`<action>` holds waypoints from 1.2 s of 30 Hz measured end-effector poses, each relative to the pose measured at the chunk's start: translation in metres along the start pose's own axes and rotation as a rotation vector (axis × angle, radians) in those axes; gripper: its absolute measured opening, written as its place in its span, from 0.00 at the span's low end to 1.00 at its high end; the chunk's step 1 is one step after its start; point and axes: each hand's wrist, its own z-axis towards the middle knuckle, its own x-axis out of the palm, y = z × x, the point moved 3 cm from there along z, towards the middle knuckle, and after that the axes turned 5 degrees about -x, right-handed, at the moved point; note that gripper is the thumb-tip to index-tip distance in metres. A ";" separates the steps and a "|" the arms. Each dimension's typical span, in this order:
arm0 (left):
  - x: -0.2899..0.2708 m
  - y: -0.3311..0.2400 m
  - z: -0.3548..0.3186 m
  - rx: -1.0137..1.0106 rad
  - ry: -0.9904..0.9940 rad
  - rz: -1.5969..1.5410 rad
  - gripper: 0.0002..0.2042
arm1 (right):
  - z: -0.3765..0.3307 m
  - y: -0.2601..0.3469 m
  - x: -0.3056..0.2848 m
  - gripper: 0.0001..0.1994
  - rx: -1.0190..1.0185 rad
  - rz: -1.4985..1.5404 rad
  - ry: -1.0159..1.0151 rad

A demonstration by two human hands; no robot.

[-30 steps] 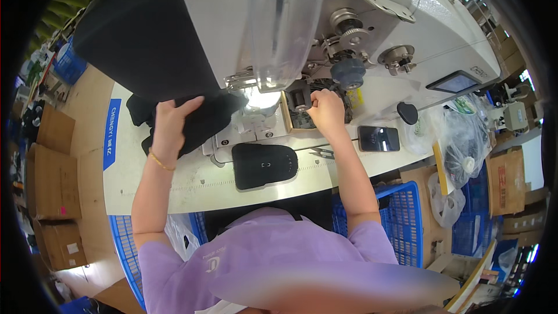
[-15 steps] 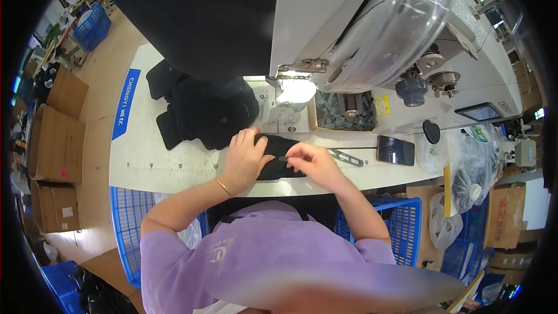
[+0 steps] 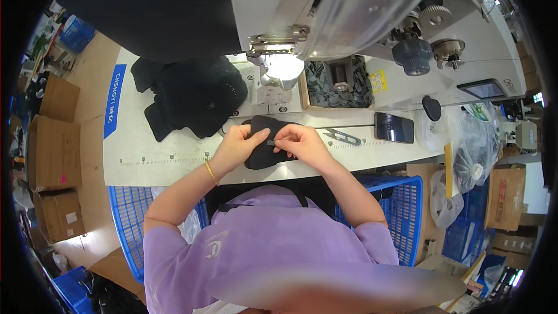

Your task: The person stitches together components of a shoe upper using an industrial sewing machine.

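Observation:
At the near edge of the sewing table, my left hand [image 3: 233, 146] grips a black fabric piece [image 3: 263, 159], thumb on top and the fingers partly hidden behind it. My right hand [image 3: 303, 144] is closed in a pinch on a small grey tag [image 3: 271, 143], which lies against the face of the fabric close to my left thumb. Beyond my left hand rests a heap of black fabric pieces [image 3: 195, 102]. The lit needle area of a sewing machine [image 3: 276, 90] stands just past both hands.
A box of grey tags [image 3: 317, 94], with a thread spool [image 3: 339, 75] in it, sits beside the needle area. Thread snips [image 3: 344, 136] and a phone [image 3: 394, 128] lie to the right. Blue baskets [image 3: 129, 221] stand below the table edge.
The fabric, flatter on the table before, is now bent up in my left hand. My right hand has brought the grey tag closer to my left thumb. The whole view has shifted slightly.

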 end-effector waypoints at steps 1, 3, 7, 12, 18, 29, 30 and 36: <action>0.004 -0.004 -0.003 0.043 -0.005 0.129 0.09 | 0.002 -0.004 0.001 0.04 -0.018 0.007 -0.032; 0.007 -0.008 -0.006 0.086 -0.008 0.260 0.09 | 0.001 -0.005 0.001 0.05 -0.015 -0.013 -0.049; 0.009 -0.028 -0.021 0.195 -0.052 0.172 0.08 | -0.015 0.018 -0.003 0.12 -0.357 -0.360 -0.501; 0.013 -0.055 -0.039 0.293 -0.036 -0.052 0.10 | -0.027 0.037 -0.024 0.14 -0.364 -0.084 -0.530; 0.017 -0.063 -0.039 0.275 -0.065 -0.063 0.10 | -0.031 0.049 -0.012 0.09 -0.226 0.237 -0.366; 0.018 -0.079 -0.036 0.288 -0.082 -0.083 0.11 | -0.031 0.068 -0.008 0.09 -0.299 0.261 -0.383; 0.018 -0.081 -0.035 0.294 -0.070 -0.088 0.11 | -0.030 0.072 -0.006 0.09 -0.306 0.258 -0.381; 0.012 -0.107 -0.023 0.299 -0.092 -0.117 0.13 | -0.012 0.100 -0.007 0.09 -0.428 0.281 -0.405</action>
